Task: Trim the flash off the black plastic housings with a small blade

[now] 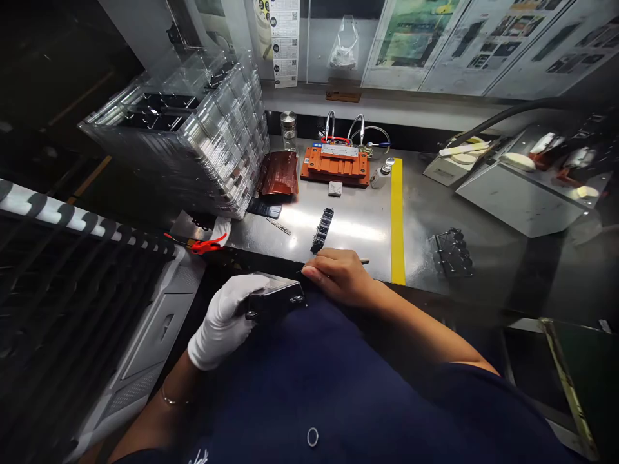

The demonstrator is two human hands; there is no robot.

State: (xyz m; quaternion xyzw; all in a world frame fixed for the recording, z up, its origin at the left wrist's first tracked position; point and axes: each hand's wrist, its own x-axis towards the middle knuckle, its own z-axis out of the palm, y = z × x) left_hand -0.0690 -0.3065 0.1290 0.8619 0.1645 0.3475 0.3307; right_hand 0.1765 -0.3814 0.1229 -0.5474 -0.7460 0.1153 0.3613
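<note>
My left hand, in a white glove, is closed around the edge of a black box-shaped part with a shiny upper face, held close to my body. My bare right hand is pinched just right of that part, not visibly touching it. A slim stick-like tool shows its pale end behind the right hand, and a fine dark tip seems to stick out at the fingertips; most of it is hidden. Beyond the right hand, a strip of black molded parts lies on the metal bench.
Stacked clear trays rise at left, beside brown film and tweezers. An orange fixture, small bottle and glass jar stand behind. A red air gun lies left; a black part cluster sits right of yellow tape.
</note>
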